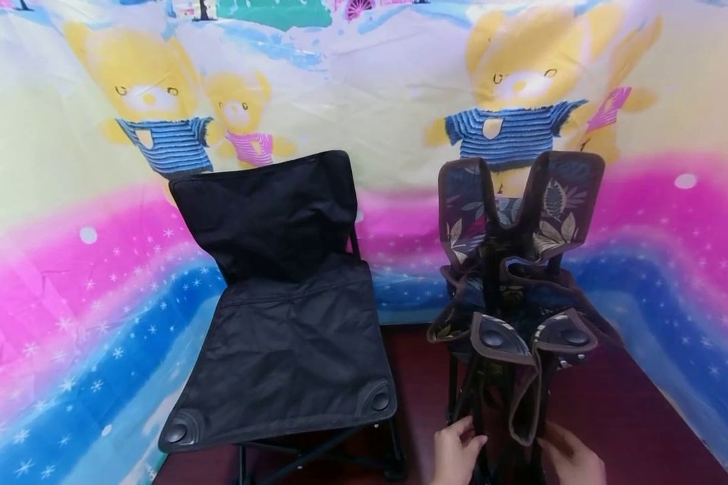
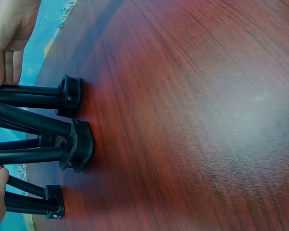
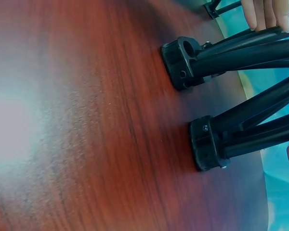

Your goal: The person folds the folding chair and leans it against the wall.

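On the right of the head view stands a leaf-patterned folding chair (image 1: 558, 215), its legs drawn close together and its fabric seat bunched in folds. My left hand (image 1: 455, 450) pinches a black chair leg on its left side, thumb toward me. On the opposite side my right hand (image 1: 571, 457) holds a leg low down with its fingers. Both wrist views show the black tubular legs (image 2: 29, 155) ending in plastic feet (image 3: 209, 143) on the tabletop. Fingertips (image 3: 266, 14) of my left hand lie over a tube in the right wrist view.
An unfolded black folding chair (image 1: 297, 337) stands to the left, its seat spread flat. Both chairs are on a dark red wood-grain table (image 2: 192, 115). Behind them hangs a colourful cloth (image 1: 376, 101) printed with bears, close to the table's back edge.
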`<state>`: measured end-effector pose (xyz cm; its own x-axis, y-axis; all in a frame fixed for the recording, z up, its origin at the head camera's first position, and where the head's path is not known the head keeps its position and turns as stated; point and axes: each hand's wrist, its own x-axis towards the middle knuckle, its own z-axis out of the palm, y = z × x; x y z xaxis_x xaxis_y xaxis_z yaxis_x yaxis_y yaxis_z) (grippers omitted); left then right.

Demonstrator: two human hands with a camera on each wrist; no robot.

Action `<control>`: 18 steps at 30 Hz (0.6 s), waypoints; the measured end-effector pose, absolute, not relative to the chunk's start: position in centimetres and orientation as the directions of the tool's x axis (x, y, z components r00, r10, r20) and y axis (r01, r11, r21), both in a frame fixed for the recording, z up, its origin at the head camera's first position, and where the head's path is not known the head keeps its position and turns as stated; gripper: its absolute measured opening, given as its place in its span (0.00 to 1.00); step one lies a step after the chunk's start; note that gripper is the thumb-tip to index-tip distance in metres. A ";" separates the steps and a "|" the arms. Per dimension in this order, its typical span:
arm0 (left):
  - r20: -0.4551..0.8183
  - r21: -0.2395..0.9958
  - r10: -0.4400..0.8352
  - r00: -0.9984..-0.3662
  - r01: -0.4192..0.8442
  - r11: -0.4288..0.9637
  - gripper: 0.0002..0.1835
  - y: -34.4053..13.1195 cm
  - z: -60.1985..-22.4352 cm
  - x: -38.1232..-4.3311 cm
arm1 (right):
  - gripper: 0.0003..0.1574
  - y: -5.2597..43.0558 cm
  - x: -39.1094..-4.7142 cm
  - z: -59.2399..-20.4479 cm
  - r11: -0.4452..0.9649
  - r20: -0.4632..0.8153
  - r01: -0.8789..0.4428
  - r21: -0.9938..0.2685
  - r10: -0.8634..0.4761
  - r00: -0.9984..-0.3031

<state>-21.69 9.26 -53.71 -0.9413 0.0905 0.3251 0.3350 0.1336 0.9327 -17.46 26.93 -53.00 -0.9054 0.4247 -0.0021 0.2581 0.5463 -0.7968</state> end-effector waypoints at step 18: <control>0.262 0.920 0.120 -0.958 0.285 0.269 0.03 9.7 -52.5 -22.4 | 0.20 27.0 -18.4 -51.8 0.598 -0.020 0.256 -0.760 0.372 -0.928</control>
